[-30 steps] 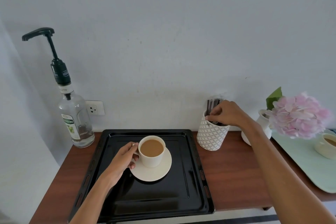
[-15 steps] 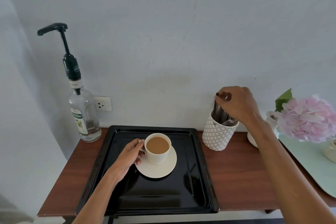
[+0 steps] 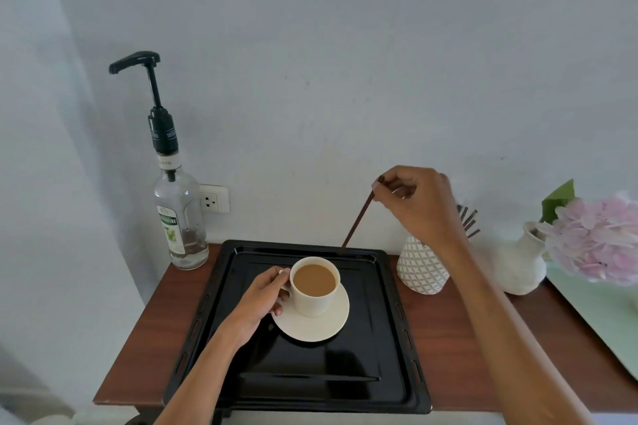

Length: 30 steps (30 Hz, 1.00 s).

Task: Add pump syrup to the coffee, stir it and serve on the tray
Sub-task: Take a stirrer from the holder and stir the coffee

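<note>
Right hand (image 3: 419,203) has lifted a stirrer (image 3: 359,217) clear of the holder (image 3: 423,269), grip pinched on its top end, stick slanting down-left toward the coffee cup (image 3: 313,285) on the tray (image 3: 379,338), whose handle the left hand (image 3: 262,298) grips.

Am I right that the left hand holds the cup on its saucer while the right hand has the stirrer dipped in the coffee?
Not quite: the head view shows the stirrer held above the tray, outside the coffee. The left hand does hold the cup on its saucer, and the right hand holds the stirrer.
</note>
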Available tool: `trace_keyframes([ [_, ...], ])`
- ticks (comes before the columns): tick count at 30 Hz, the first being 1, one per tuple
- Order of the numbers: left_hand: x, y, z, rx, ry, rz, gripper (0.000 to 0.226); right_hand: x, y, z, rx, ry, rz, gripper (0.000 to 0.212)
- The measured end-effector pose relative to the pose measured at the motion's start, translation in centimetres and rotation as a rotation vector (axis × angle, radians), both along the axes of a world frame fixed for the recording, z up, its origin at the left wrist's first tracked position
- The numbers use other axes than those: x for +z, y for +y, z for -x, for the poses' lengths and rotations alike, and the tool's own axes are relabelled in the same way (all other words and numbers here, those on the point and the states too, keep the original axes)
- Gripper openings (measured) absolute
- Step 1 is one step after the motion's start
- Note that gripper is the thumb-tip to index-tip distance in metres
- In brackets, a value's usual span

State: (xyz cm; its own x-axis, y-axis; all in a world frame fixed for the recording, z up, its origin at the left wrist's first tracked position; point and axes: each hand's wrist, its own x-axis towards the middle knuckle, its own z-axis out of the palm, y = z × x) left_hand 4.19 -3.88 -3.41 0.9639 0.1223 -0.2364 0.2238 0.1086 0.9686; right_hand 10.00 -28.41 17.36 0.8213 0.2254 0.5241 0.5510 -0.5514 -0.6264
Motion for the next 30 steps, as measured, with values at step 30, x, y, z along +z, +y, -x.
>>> trace_keyframes([
  [30, -0.7, 0.4, -0.4, -0.019, 0.001, 0.001, 0.033, -10.3, 5.1, -0.2, 0.110, 0.243, 0.136, 0.032],
])
